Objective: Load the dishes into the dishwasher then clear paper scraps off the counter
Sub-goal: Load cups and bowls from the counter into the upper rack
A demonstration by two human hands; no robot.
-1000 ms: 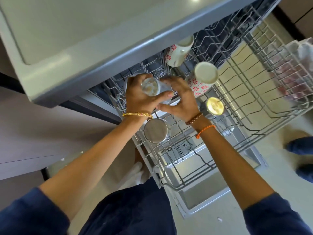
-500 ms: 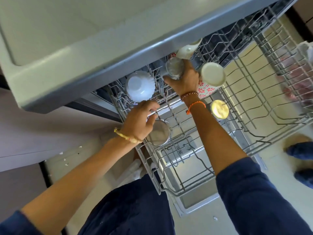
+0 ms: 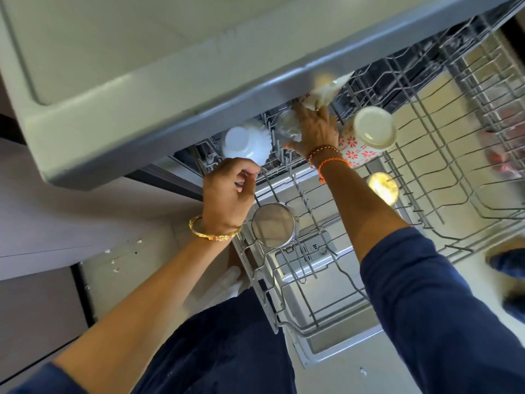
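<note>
— So, where's the glass (image 3: 288, 127)?

— In my right hand (image 3: 314, 132), fingers wrapped round it, deep in the upper rack (image 3: 426, 177) between the white bowl (image 3: 245, 143) and the flowered mug (image 3: 356, 150).

— And your left hand (image 3: 230, 191)?

— Curled at the rack's edge wire; whether it grips, I can't tell.

— Risk?

— The counter lip (image 3: 199, 109) hides my reach; I could knock the glass against its neighbours.

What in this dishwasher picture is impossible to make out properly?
All in the head view:
- Back of the upper rack: hidden under the counter edge.
- Clear glass: partly covered by the right hand.
- Floral mug at the back: blurred, half under the counter edge.
- Left hand: fingers curled by the rack wires; what they pinch is unclear.
- Reddish things at the right edge: blurred, cut off.
</note>
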